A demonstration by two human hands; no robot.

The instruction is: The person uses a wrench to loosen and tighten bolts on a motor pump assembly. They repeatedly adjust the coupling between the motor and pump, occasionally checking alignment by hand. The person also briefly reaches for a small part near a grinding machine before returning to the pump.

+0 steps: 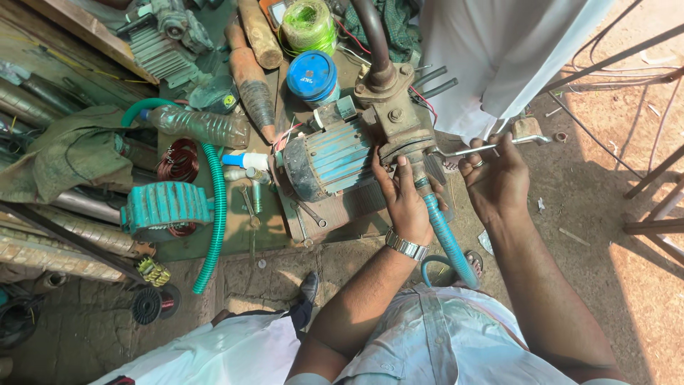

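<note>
A blue-grey finned electric motor pump (335,158) with a rusty pump head (393,117) lies on a wooden board. My left hand (403,196), with a metal watch on the wrist, grips the pump's outlet where a blue hose (449,242) joins it. My right hand (496,178) holds a shiny metal spanner (491,146) whose head points at the pump body. A dark curved pipe (372,39) rises from the pump's top.
A green corrugated hose (216,207), a teal finned motor casing (166,207), a clear plastic bottle (203,126), a blue tin (312,75), green twine (308,25) and wooden handles lie about. A person in white stands behind the pump; another sits at lower left. Metal rods stand right.
</note>
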